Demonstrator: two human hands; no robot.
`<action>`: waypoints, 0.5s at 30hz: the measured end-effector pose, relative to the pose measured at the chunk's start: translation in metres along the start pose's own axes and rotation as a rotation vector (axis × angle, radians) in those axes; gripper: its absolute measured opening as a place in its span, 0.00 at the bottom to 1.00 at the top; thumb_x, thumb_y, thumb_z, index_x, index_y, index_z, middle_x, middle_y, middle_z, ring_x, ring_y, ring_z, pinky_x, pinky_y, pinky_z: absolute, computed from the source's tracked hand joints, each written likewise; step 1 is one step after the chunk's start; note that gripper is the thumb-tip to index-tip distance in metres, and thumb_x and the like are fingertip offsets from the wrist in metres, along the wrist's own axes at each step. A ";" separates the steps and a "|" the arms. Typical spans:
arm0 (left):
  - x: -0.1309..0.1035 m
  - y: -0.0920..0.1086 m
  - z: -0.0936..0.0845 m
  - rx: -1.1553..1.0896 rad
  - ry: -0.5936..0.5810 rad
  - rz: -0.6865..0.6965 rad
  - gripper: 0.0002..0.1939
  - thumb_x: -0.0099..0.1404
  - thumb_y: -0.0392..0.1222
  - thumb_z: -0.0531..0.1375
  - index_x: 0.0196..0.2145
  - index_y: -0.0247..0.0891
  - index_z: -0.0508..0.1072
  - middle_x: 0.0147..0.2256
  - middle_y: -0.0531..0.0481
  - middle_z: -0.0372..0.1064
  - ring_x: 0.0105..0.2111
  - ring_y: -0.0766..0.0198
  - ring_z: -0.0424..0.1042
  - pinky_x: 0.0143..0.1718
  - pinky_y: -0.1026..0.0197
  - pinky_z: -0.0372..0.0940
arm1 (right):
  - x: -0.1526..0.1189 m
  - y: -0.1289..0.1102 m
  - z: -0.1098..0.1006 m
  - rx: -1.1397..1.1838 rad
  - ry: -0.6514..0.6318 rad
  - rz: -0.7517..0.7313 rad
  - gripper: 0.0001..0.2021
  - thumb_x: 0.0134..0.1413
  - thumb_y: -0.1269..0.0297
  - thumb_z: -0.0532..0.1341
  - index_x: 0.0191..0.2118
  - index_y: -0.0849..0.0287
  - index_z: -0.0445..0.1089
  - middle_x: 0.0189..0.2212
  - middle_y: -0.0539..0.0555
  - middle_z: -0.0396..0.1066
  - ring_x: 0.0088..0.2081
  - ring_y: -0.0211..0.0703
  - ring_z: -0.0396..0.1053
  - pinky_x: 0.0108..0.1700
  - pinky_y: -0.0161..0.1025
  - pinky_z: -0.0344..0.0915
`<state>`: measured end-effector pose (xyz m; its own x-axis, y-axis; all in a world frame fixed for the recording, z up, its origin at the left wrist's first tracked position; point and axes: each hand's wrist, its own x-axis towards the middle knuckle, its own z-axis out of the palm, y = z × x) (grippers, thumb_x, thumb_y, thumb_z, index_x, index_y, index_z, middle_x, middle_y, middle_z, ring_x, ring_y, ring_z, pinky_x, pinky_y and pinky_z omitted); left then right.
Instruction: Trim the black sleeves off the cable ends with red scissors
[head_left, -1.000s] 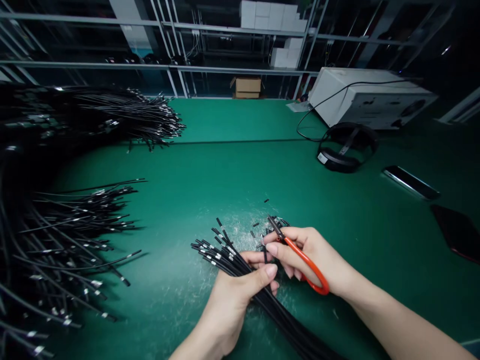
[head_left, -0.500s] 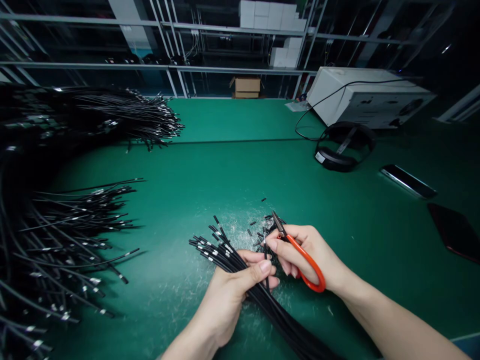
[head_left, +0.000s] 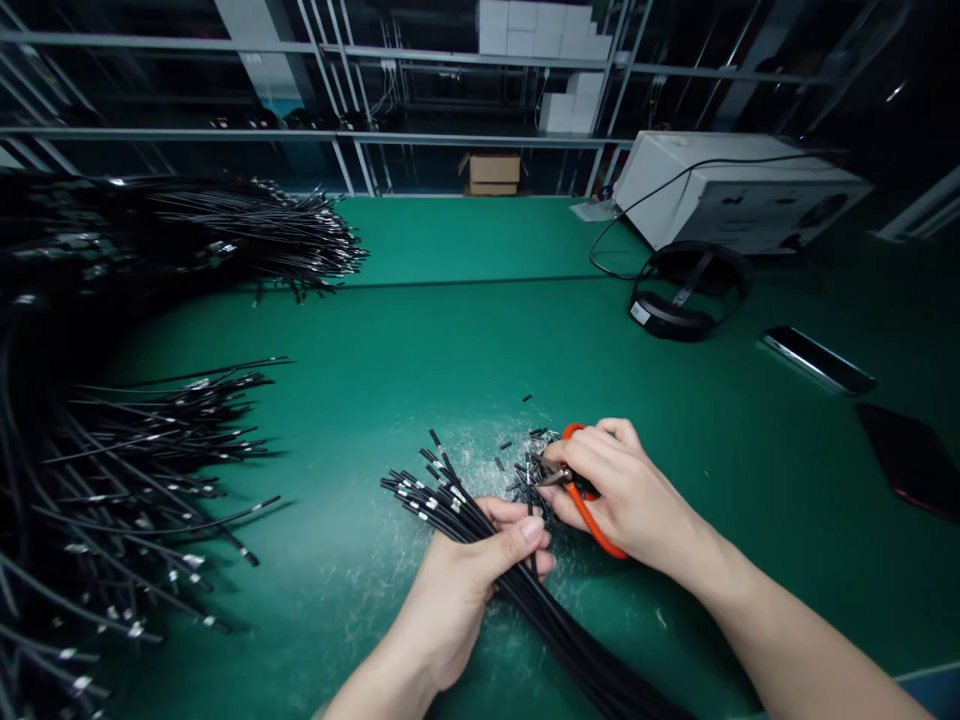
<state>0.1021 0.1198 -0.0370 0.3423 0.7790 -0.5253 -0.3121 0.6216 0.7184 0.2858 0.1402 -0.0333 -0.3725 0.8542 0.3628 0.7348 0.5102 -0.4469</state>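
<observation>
My left hand is closed around a bundle of black cables whose ends, marked by pale bands, fan out to the upper left. One single cable stands apart from the bundle, pinched upright at the left fingertips. My right hand grips orange-handled scissors, their blades pointing left at the top of that single cable. Whether the blades touch it I cannot tell. Short black cut pieces and fine whitish strands lie on the green table behind the hands.
Large heaps of black cables cover the table's left side. On the right are a black headset, a phone, a dark flat object and a white boxy device. Behind stand metal shelves and a cardboard box.
My right hand has turned the scissors from pointing up to pointing left, with fingers now in the handles and the blades brought to the single cable. My left hand stays nearly still.
</observation>
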 end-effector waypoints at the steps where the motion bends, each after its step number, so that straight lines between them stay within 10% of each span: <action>1: 0.000 0.000 0.000 -0.001 -0.004 0.002 0.09 0.53 0.38 0.66 0.31 0.35 0.70 0.26 0.50 0.74 0.26 0.65 0.72 0.32 0.61 0.66 | 0.000 0.002 -0.001 -0.063 -0.022 -0.046 0.07 0.55 0.63 0.56 0.38 0.59 0.66 0.28 0.52 0.67 0.32 0.40 0.63 0.45 0.42 0.52; 15: 0.002 0.001 0.001 -0.007 0.032 -0.027 0.10 0.51 0.38 0.67 0.31 0.35 0.71 0.26 0.49 0.75 0.25 0.64 0.73 0.30 0.62 0.67 | -0.005 0.014 -0.002 -0.404 0.020 -0.238 0.10 0.58 0.70 0.52 0.36 0.60 0.72 0.17 0.48 0.65 0.23 0.36 0.61 0.40 0.40 0.52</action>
<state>0.1028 0.1219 -0.0369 0.3218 0.7641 -0.5591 -0.3095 0.6430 0.7006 0.2990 0.1425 -0.0402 -0.5497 0.7138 0.4340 0.7934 0.6087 0.0037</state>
